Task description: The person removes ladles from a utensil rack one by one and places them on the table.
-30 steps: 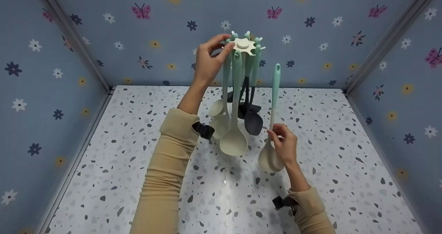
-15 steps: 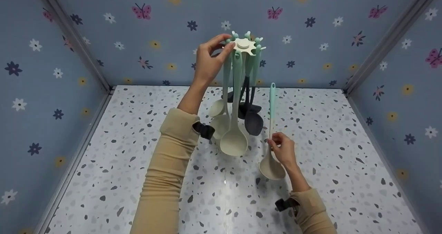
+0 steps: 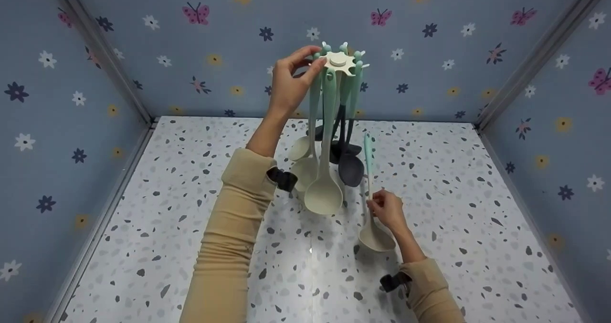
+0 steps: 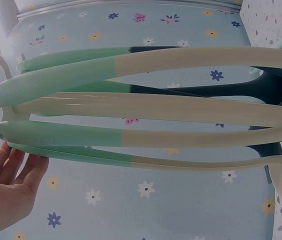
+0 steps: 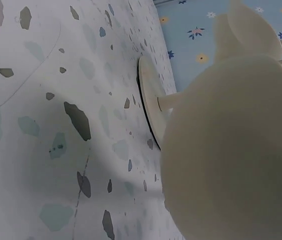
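Observation:
My left hand [image 3: 290, 82] pinches the hooked top of a cream utensil rack [image 3: 338, 61], thumb in front and fingers behind. Mint-handled utensils hang around it: a cream ladle [image 3: 323, 196] at the front, other cream ones at the left, and a dark-headed spoon [image 3: 351, 170] among dark utensils at the right. Between thumb and fingers, my right hand [image 3: 389, 211] grips the lower stem of another cream ladle [image 3: 377, 239], its mint handle pointing away toward the back wall. The left wrist view shows my left fingers [image 4: 16, 170] beside the handle ends.
The rack's round base [image 5: 150, 95] stands on the speckled white tabletop [image 3: 191, 246]. Blue walls [image 3: 229, 79] with flowers and butterflies enclose the back and both sides. A large cream bowl [image 5: 230, 150] fills much of the right wrist view.
My right hand has come down and toward me with the ladle, whose handle end has sunk and swung slightly left. The left hand and the rack stay in place.

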### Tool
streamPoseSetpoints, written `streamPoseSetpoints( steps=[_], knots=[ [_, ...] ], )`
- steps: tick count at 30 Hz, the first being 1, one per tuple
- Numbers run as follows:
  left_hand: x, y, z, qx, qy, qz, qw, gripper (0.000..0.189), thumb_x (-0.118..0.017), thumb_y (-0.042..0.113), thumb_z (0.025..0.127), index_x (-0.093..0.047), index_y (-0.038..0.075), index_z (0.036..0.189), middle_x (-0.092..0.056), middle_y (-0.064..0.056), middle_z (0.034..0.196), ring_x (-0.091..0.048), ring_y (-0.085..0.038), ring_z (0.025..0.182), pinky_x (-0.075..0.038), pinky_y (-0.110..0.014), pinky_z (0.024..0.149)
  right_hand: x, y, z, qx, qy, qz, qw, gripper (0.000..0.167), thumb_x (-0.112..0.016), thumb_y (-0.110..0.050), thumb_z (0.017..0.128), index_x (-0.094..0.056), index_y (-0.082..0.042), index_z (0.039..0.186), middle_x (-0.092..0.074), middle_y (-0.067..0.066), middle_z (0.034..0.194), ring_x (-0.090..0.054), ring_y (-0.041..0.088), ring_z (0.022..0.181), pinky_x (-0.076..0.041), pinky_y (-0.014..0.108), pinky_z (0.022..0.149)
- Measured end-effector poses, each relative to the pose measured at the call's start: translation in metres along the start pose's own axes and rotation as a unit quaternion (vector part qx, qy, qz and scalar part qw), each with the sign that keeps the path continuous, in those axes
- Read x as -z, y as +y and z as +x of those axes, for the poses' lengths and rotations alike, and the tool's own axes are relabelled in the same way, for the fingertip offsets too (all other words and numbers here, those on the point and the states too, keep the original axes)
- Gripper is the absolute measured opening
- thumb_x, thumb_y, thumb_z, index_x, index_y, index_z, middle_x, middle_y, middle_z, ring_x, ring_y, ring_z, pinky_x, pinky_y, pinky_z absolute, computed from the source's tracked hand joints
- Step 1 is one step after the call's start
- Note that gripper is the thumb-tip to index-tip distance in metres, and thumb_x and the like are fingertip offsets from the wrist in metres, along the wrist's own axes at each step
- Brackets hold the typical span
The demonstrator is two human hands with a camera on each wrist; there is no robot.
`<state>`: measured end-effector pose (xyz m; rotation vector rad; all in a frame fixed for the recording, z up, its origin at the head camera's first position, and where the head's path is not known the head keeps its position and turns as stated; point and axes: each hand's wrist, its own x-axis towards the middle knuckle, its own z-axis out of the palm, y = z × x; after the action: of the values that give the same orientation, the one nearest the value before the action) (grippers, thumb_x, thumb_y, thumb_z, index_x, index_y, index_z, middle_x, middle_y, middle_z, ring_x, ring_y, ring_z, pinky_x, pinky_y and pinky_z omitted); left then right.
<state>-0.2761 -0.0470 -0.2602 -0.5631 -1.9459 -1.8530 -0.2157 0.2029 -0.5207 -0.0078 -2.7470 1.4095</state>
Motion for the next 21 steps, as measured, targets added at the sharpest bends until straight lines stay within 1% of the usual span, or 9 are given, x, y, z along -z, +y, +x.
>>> streamPoseSetpoints(
  steps=[6, 9, 13, 16, 18, 21],
  knots=[
    [0.0, 0.002, 0.0, 0.008, -0.001, -0.004, 1.0, 0.026, -0.059, 0.006, 0.084, -0.059, -0.009, 0.106, -0.056, -0.018, 0.113, -0.055, -0.019, 0.095, -0.045, -0.026, 0.081, -0.004, 0.007, 0.003, -0.035, -0.032, -0.024, 0.9986, 0.011, -0.059, -0.001, 0.082, -0.059, 0.008, 0.089, -0.058, 0.011, 0.072, -0.056, 0.015, 0.059, -0.05, 0.027, 0.053],
    [0.0, 0.002, 0.0, 0.001, 0.0, -0.001, 1.0, 0.027, -0.058, 0.005, 0.085, -0.059, -0.01, 0.107, -0.056, -0.019, 0.113, -0.055, -0.02, 0.095, -0.045, -0.027, 0.08, -0.006, 0.011, 0.004, -0.049, -0.044, -0.035, 0.9972, 0.011, -0.059, -0.001, 0.082, -0.058, 0.008, 0.089, -0.057, 0.01, 0.071, -0.056, 0.015, 0.058, -0.049, 0.027, 0.052],
    [0.0, 0.002, 0.0, 0.007, 0.002, 0.0, 1.0, 0.027, -0.059, 0.005, 0.084, -0.059, -0.009, 0.107, -0.056, -0.018, 0.113, -0.055, -0.02, 0.095, -0.046, -0.025, 0.08, -0.009, 0.015, 0.006, -0.066, -0.053, -0.051, 0.9951, 0.01, -0.059, -0.002, 0.082, -0.058, 0.007, 0.087, -0.056, 0.01, 0.07, -0.056, 0.017, 0.058, -0.048, 0.026, 0.051],
    [0.0, 0.002, 0.0, 0.022, 0.003, -0.004, 0.9997, 0.027, -0.06, 0.005, 0.083, -0.059, -0.008, 0.106, -0.057, -0.015, 0.113, -0.055, -0.018, 0.096, -0.045, -0.024, 0.08, -0.011, 0.017, 0.007, -0.081, -0.057, -0.063, 0.993, 0.01, -0.059, -0.002, 0.082, -0.059, 0.007, 0.086, -0.055, 0.01, 0.071, -0.057, 0.018, 0.059, -0.047, 0.025, 0.052],
    [0.0, 0.002, 0.0, 0.025, 0.004, -0.006, 0.9997, 0.026, -0.06, 0.005, 0.083, -0.06, -0.008, 0.106, -0.057, -0.015, 0.113, -0.055, -0.018, 0.096, -0.045, -0.024, 0.081, -0.013, 0.017, 0.007, -0.09, -0.06, -0.07, 0.9916, 0.01, -0.059, -0.003, 0.082, -0.059, 0.006, 0.087, -0.055, 0.01, 0.071, -0.056, 0.017, 0.059, -0.047, 0.025, 0.052],
    [0.0, 0.002, 0.001, 0.021, 0.002, -0.007, 0.9997, 0.026, -0.06, 0.005, 0.083, -0.059, -0.008, 0.106, -0.057, -0.015, 0.111, -0.055, -0.018, 0.096, -0.045, -0.024, 0.081, -0.014, 0.019, 0.007, -0.103, -0.066, -0.079, 0.9893, 0.011, -0.058, -0.003, 0.083, -0.058, 0.006, 0.088, -0.055, 0.01, 0.072, -0.054, 0.016, 0.059, -0.046, 0.025, 0.053]
  ],
)
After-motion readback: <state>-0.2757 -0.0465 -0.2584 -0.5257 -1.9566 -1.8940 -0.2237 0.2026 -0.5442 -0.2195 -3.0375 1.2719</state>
